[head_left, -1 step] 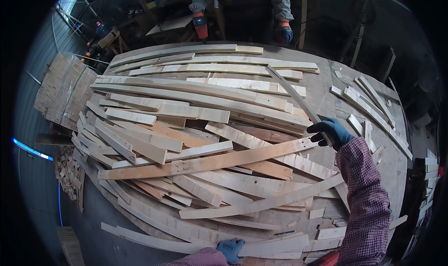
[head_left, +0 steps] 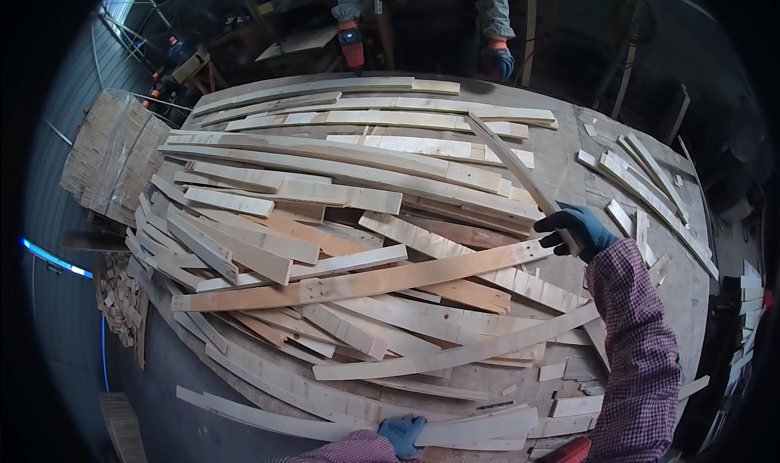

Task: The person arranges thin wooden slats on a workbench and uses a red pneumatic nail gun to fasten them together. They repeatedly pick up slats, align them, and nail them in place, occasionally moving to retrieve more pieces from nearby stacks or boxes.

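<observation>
My right hand (head_left: 581,231), in a blue and black work glove, is closed around the near end of a narrow wooden strip (head_left: 512,161). The strip slants up and to the left over the table, its far end above the other boards. My left hand (head_left: 401,436), gloved too, grips a long pale wooden plank (head_left: 276,412) at the near edge of the table. Just left of my right hand lies the end of an orange-toned board (head_left: 374,279), which crosses the heap of loose boards. A curved-looking pale board (head_left: 463,354) lies between my hands.
Many planks cover the wide table (head_left: 573,170). More strips (head_left: 642,179) lie at its right side. Across it stands a co-worker with a red power tool (head_left: 351,47) and a gloved hand (head_left: 496,60). A wrapped wood stack (head_left: 114,154) stands left. A red object (head_left: 573,450) sits near my right sleeve.
</observation>
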